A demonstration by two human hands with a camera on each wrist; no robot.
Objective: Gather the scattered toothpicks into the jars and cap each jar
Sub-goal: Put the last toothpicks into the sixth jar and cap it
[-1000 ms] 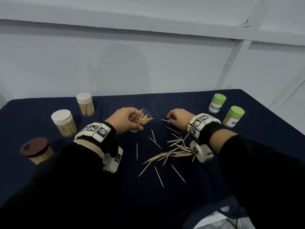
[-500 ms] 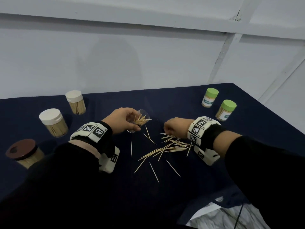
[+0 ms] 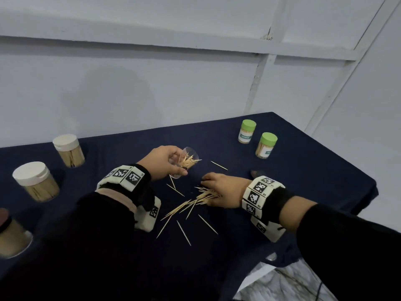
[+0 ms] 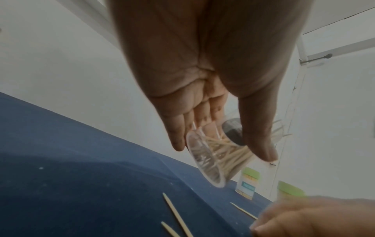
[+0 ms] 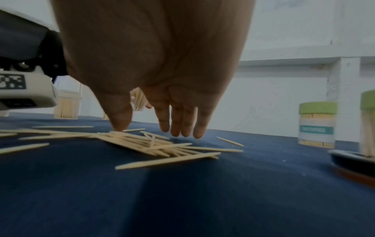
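My left hand [image 3: 173, 165] grips a clear uncapped jar [image 3: 187, 161] tilted on its side just above the cloth, its mouth toward the right, with toothpicks sticking out. In the left wrist view the thumb and fingers wrap the jar [image 4: 211, 158]. My right hand [image 3: 213, 185] lies over the far end of the toothpick pile [image 3: 195, 200]. In the right wrist view its fingers [image 5: 182, 126] point straight down and the thumb tip touches the pile [image 5: 154, 144]. Several loose toothpicks [image 3: 184, 232] lie nearer me, and one toothpick [image 3: 219, 165] lies farther off. A dark lid [image 3: 257, 173] rests behind my right wrist.
Two green-capped jars [image 3: 247, 131] [image 3: 267, 145] stand at the back right. Two white-capped jars [image 3: 68, 153] [image 3: 35, 181] and a brown-lidded jar [image 3: 8, 233] stand at the left. The table's right edge [image 3: 368, 183] is close to my right arm.
My right hand has come back from the far toothpick toward me and now lies on the pile with its fingers straightened. My left hand still holds the tilted jar.
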